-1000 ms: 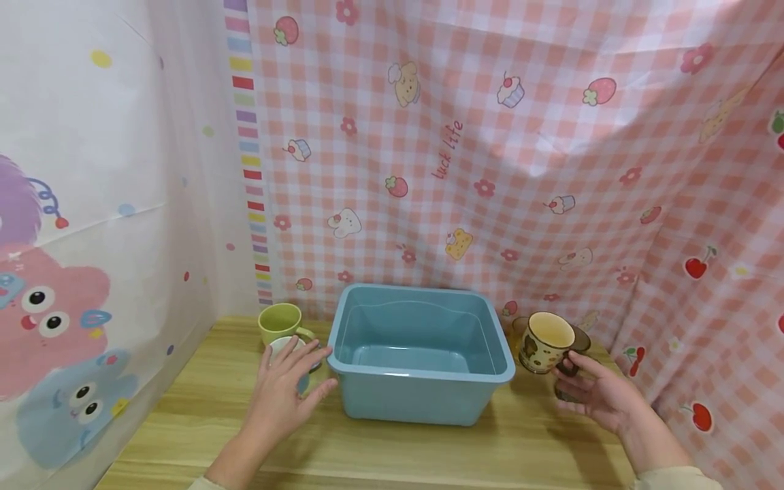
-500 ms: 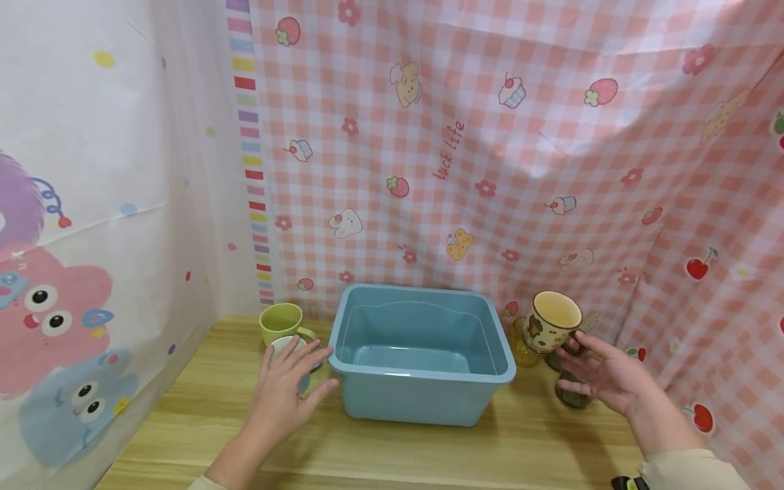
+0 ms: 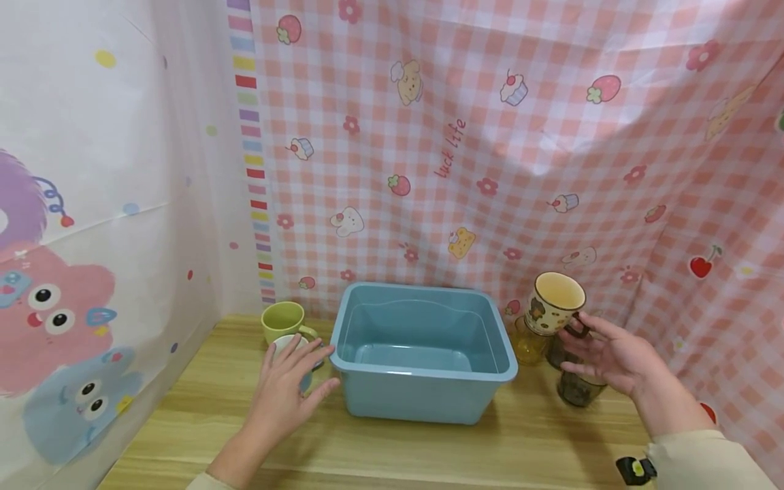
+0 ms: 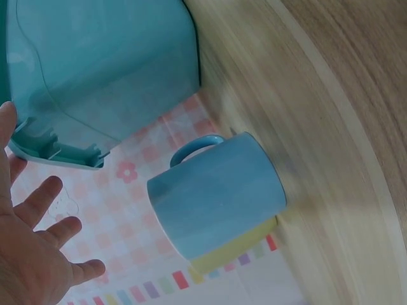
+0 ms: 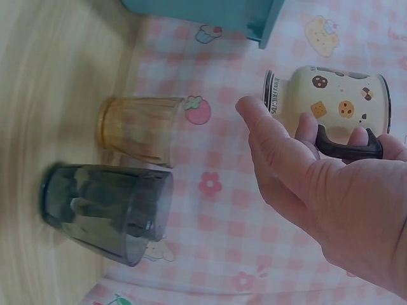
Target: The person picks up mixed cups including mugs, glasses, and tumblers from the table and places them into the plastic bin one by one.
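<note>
A cream mug [image 3: 556, 303] printed with cookies is held up in the air by my right hand [image 3: 618, 361], whose fingers hook its dark handle [image 5: 350, 149]. Below it on the table stand an amber glass [image 3: 529, 346] and dark grey glasses [image 3: 578, 390]. My left hand [image 3: 288, 391] has its fingers spread over a blue mug [image 4: 216, 197] with a white inside; the left wrist view shows a gap between hand and mug. In the head view this hand covers most of the blue mug. Behind it stands a yellow-green mug [image 3: 283, 322].
A blue-green plastic bin [image 3: 422, 395] stands between the two groups of cups, with nothing seen inside it. A pink checked cloth [image 3: 441, 224] hangs behind the wooden table [image 3: 367, 452], and printed cloths hang at both sides.
My right hand has raised the cream mug up and slightly right, away from the glasses, uncovering more of them. The left hand has stayed in place.
</note>
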`<control>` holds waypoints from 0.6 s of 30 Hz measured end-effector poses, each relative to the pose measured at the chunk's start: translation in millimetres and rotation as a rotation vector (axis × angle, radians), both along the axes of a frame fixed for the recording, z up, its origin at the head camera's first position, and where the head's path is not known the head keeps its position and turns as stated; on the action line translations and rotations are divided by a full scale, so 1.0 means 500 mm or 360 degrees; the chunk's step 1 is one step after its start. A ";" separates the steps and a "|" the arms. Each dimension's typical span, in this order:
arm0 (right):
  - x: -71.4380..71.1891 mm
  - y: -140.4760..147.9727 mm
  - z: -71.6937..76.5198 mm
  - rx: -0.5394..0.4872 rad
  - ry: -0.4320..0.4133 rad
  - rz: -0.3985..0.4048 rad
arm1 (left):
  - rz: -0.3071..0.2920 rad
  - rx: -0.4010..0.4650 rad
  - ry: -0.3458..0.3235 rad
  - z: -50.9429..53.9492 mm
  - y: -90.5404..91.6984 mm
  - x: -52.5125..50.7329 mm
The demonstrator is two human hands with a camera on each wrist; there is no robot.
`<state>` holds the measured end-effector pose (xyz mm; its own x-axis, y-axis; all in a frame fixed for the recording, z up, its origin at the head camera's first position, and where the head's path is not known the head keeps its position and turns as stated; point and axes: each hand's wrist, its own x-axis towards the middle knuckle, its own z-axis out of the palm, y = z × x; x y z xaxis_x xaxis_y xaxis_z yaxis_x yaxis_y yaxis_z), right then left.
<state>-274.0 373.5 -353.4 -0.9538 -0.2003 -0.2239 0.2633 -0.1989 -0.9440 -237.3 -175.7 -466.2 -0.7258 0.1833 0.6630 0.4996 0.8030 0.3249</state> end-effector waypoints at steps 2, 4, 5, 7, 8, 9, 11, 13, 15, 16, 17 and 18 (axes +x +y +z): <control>-0.002 -0.002 0.007 -0.0028 0.0005 0.0017 | -0.0001 -0.0001 -0.0009 0.000 0.000 0.000; -0.005 -0.005 0.013 -0.0042 0.0011 0.0028 | 0.0001 -0.0001 -0.0022 0.000 0.000 -0.001; -0.007 -0.006 0.016 -0.0048 0.0010 0.0030 | 0.0003 -0.0003 -0.0028 0.000 0.000 -0.001; -0.009 -0.009 0.021 -0.0053 0.0012 0.0036 | 0.0005 -0.0006 -0.0039 0.001 -0.001 -0.001; -0.010 -0.010 0.023 -0.0055 0.0013 0.0039 | 0.0005 -0.0008 -0.0043 0.001 -0.001 -0.001; -0.011 -0.011 0.026 -0.0049 0.0017 0.0044 | 0.0006 -0.0011 -0.0047 0.002 -0.001 0.000; -0.011 -0.013 0.031 -0.0044 0.0025 0.0056 | 0.0007 -0.0017 -0.0049 0.002 0.000 0.000; -0.012 -0.015 0.037 -0.0023 0.0040 0.0067 | 0.0007 -0.0020 -0.0051 0.003 0.000 0.000; -0.014 -0.018 0.042 0.0013 0.0057 0.0074 | 0.0008 -0.0020 -0.0050 0.003 0.000 -0.001; -0.015 -0.020 0.046 0.0023 0.0057 0.0068 | 0.0009 -0.0018 -0.0048 0.002 0.000 -0.001; -0.016 -0.023 0.048 0.0043 0.0063 0.0065 | 0.0009 -0.0015 -0.0048 0.002 0.000 -0.001; -0.017 -0.024 0.050 0.0060 0.0070 0.0063 | 0.0008 -0.0012 -0.0048 0.001 0.000 -0.001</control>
<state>-282.7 361.4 -328.4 -0.9543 -0.2304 -0.1901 0.2285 -0.1532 -0.9614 -237.9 -175.9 -465.6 -0.7464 0.1843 0.6395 0.4854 0.8081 0.3337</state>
